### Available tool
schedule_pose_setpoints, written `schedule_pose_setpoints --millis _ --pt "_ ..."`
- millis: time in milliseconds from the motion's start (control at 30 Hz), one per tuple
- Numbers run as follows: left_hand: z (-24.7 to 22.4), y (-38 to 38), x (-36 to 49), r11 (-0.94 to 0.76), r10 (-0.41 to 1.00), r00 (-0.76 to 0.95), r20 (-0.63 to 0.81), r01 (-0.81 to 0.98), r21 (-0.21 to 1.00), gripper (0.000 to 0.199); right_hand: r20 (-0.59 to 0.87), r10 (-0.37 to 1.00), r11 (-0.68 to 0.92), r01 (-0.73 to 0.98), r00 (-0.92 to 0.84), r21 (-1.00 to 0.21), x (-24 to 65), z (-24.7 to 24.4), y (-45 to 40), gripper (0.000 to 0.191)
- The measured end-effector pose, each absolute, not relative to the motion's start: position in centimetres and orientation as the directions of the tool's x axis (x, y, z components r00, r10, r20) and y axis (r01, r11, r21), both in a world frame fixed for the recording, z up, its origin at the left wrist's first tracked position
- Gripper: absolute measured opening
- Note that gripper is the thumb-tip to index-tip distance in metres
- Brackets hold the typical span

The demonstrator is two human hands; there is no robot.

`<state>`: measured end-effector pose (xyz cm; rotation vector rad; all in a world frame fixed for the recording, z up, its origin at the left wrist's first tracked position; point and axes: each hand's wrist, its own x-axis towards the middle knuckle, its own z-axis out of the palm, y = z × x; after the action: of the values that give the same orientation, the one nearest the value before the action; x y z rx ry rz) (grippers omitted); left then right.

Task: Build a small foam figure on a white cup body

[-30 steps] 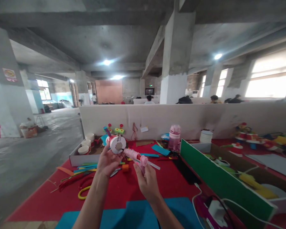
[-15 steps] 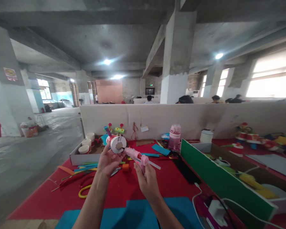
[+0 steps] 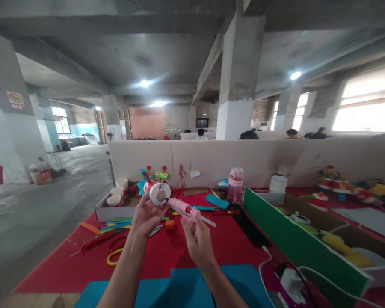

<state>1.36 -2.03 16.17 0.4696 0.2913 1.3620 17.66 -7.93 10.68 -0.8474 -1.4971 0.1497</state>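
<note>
My left hand [image 3: 149, 217] is closed around a paper cup [image 3: 156, 188] with red sides, its white round end turned toward me. A brownish patch shows on that end. In my right hand [image 3: 197, 244] is a pink hot glue gun [image 3: 182, 208], gripped by its handle, a clear glue stick [image 3: 208, 220] poking out of its back. The gun's tip is right at the lower edge of the cup's white end; whether it touches, I cannot tell. Below them a small orange paper roll [image 3: 170, 225] lies on the red table cover [image 3: 154, 256].
Scissors with a yellow handle [image 3: 114, 256] and paper strips [image 3: 115, 224] lie to the left, before a box of white cups [image 3: 114, 200]. At the right are a black phone [image 3: 252, 231], a green divider [image 3: 295, 231] and a power strip with cables [image 3: 290, 286]. Blue sheets [image 3: 128, 293] cover the front.
Almost nothing differs. The whole view has shifted very slightly, while both hands, the cup and the glue gun keep the same positions relative to each other.
</note>
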Motion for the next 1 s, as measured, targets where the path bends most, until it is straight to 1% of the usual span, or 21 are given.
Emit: schedule_pose_setpoints --millis 100,267,500,700,833,1000 --pt "16.2 -2.0 1.4 0.142 0.978 0.198 0.065 -0.863 0.485 0.03 0.797 0.59 0.699 0.411 0.13 -0.585 17.7 10.6 -8.0 0.022" --pt "16.5 -2.1 1.4 0.136 0.981 0.185 0.055 -0.866 0.482 0.029 0.811 0.565 0.712 0.405 0.153 -0.573 17.7 10.7 -7.9 0.021" --pt "16.5 -2.4 1.4 0.144 0.982 0.186 0.037 -0.858 0.493 0.03 0.782 0.614 0.71 0.36 0.106 -0.606 17.3 10.7 -8.4 0.022" --pt "16.4 -2.5 1.3 0.144 0.979 0.196 0.052 -0.854 0.5 0.031 0.775 0.619 0.703 0.35 0.127 -0.619 17.1 10.5 -8.5 0.023" --pt "16.4 -2.5 1.3 0.145 0.979 0.198 0.057 -0.859 0.491 0.032 0.77 0.63 0.711 0.323 0.102 -0.624 16.9 10.7 -8.8 0.022" --pt "16.4 -2.7 1.3 0.174 0.963 0.251 0.094 -0.851 0.495 0.034 0.778 0.622 0.725 0.308 0.092 -0.616 16.8 11.2 -9.2 0.02"
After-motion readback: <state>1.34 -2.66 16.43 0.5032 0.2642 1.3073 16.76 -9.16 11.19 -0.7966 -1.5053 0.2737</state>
